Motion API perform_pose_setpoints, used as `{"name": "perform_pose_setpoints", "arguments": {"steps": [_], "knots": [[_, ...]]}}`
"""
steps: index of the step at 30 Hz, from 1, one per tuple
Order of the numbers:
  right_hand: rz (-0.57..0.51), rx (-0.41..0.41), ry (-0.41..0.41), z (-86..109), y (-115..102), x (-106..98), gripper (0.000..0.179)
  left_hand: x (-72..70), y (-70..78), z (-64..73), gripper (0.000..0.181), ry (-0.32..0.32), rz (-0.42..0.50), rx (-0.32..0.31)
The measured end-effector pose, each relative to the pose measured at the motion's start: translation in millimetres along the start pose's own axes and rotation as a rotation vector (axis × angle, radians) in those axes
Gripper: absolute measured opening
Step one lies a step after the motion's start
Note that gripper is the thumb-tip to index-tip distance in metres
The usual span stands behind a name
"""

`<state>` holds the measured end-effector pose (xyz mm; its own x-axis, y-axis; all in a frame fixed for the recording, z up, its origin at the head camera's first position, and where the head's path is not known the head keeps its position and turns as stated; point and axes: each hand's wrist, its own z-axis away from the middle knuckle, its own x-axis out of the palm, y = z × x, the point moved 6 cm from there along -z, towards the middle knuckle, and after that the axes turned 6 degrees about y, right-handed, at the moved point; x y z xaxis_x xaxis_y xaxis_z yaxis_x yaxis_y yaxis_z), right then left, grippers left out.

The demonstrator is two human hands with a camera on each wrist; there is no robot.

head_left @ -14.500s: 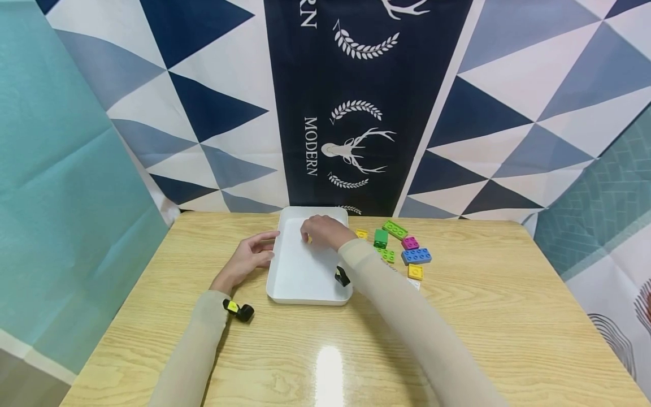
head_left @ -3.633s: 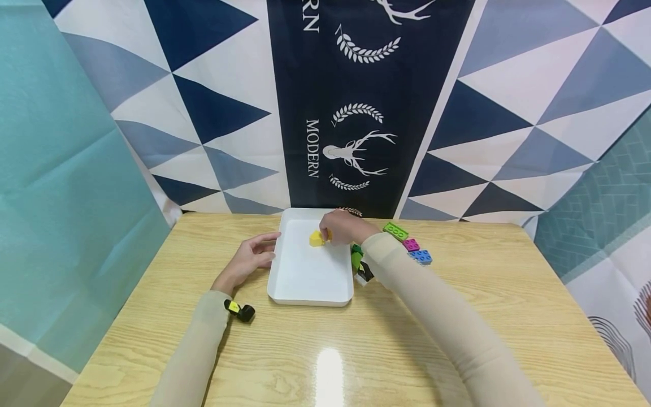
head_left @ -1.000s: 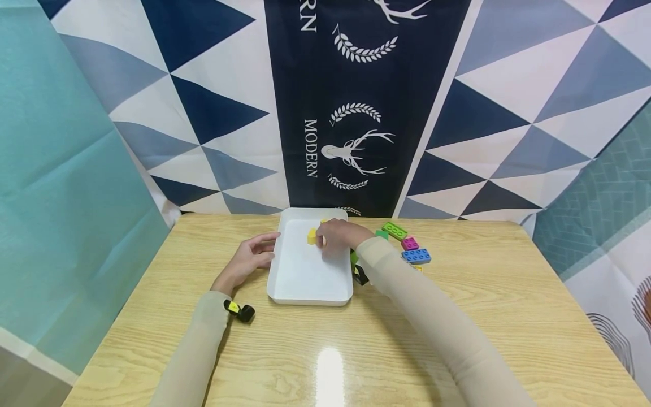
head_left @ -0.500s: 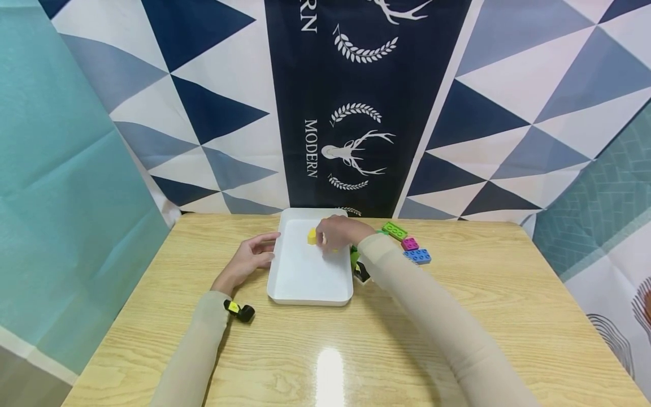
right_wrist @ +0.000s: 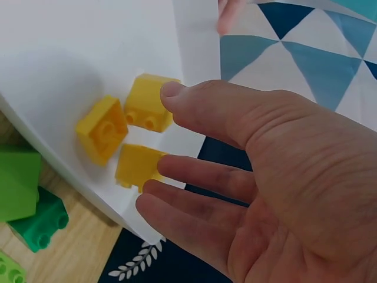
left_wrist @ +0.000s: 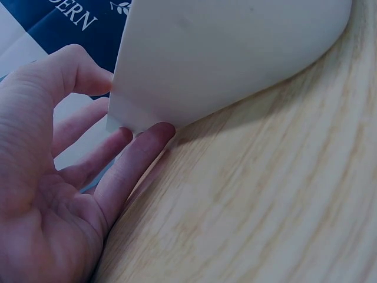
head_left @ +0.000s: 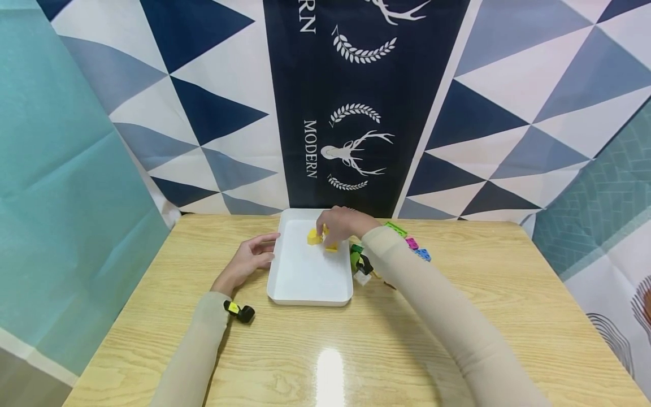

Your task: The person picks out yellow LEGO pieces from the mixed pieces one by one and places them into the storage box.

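Observation:
Three yellow building bricks lie close together inside a white tray: one with its hollow underside showing (right_wrist: 101, 132), one brick with studs (right_wrist: 147, 103) by the thumb, and a third brick (right_wrist: 138, 165) at the fingertips. My right hand (head_left: 342, 224) is over them near the tray's right side, its thumb and fingers spread apart in the right wrist view with nothing gripped between them. At the left side of the tray (head_left: 307, 285), my left hand (head_left: 249, 257) rests relaxed fingers and thumb against the outer wall. The left wrist view shows those fingertips low on that wall (left_wrist: 206, 53).
Right of the tray on the wooden table (head_left: 285, 350) are green bricks (head_left: 354, 259) and a whitish piece (head_left: 362, 277). Farther right, partly behind the right sleeve, are a lime brick (head_left: 395, 229), a magenta brick (head_left: 412, 243) and a blue brick (head_left: 423, 254). A patterned cloth hangs behind.
Yellow bricks that lay on the table earlier are now grouped in the tray. Over the last second my right hand has lifted slightly and spread its fingers. The left hand stays put.

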<state>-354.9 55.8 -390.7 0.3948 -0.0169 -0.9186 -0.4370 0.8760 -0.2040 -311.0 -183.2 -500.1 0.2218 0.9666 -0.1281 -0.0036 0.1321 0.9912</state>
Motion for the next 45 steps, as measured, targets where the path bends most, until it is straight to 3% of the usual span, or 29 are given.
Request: {"name": "perform_pose_setpoints", "arguments": {"steps": [12, 18, 28, 45], "knots": [[-0.012, 0.019, 0.000, 5.0, 7.1, 1.9, 0.037, 0.2, 0.5, 0.5, 0.064, -0.007, 0.009, 0.002], [0.027, -0.065, 0.049, 9.8, 7.5, 3.8, 0.029, 0.0, -0.1, 0.0, 0.064, -0.007, 0.006, 0.000], [0.000, -0.147, 0.111, 20.7, 10.7, 3.4, 0.034, -0.9, -0.6, -0.9, 0.064, -0.008, 0.002, 0.002], [-0.052, -0.102, 0.134, 44.5, 17.2, 13.2, 0.039, -0.7, -0.9, -1.1, 0.064, -0.006, -0.012, 0.002]]}}
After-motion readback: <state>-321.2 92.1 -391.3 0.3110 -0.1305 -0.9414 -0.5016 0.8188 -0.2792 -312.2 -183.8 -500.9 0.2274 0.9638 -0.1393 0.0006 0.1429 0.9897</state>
